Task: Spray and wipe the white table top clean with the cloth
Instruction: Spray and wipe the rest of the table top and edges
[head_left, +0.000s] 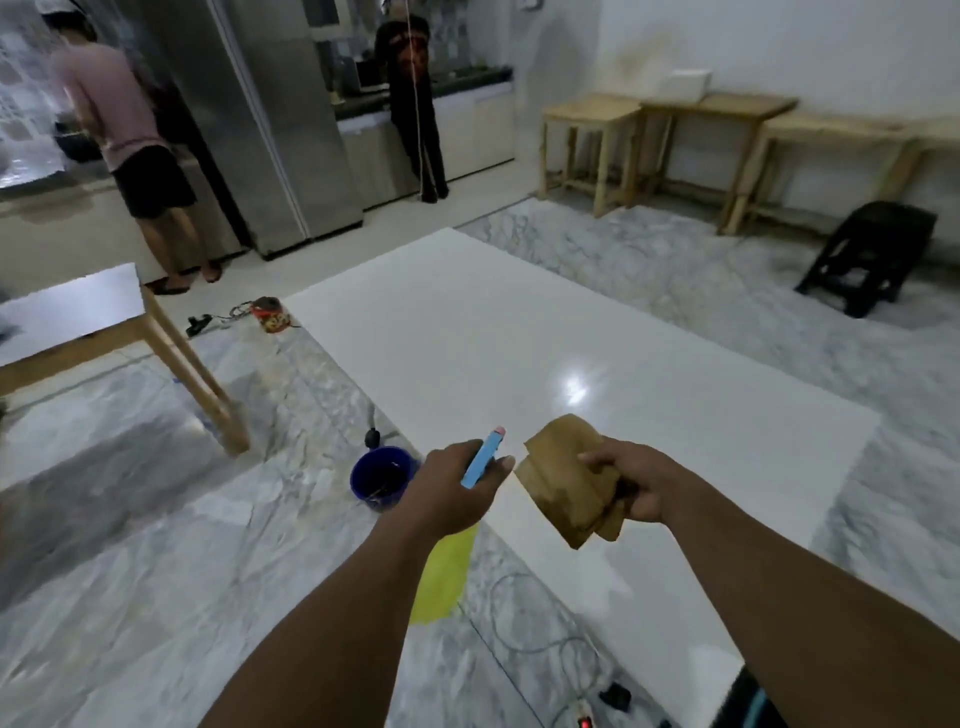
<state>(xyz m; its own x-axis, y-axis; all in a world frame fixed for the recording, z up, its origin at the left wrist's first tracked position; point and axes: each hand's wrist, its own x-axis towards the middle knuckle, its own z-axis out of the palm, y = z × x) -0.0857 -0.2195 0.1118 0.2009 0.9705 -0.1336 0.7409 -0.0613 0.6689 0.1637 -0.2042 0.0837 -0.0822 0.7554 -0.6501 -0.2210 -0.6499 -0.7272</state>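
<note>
The left hand (452, 488) grips the spray bottle (447, 577) just below its blue head, over the near left edge of the white counter (519, 338). The right hand (634, 483) pinches the folded brown cloth (561, 478) above the counter's near end. The cloth is judged soft, light and limp, so it should be spread flat under the palm for wiping. The bottle appears to be light, rigid plastic, best held at the neck with a finger free for the trigger.

Left hand (457, 488) grips yellow spray bottle (441, 577) at white table top (519, 332) edge; right hand (631, 480) holds brown cloth (563, 480) above it.
</note>
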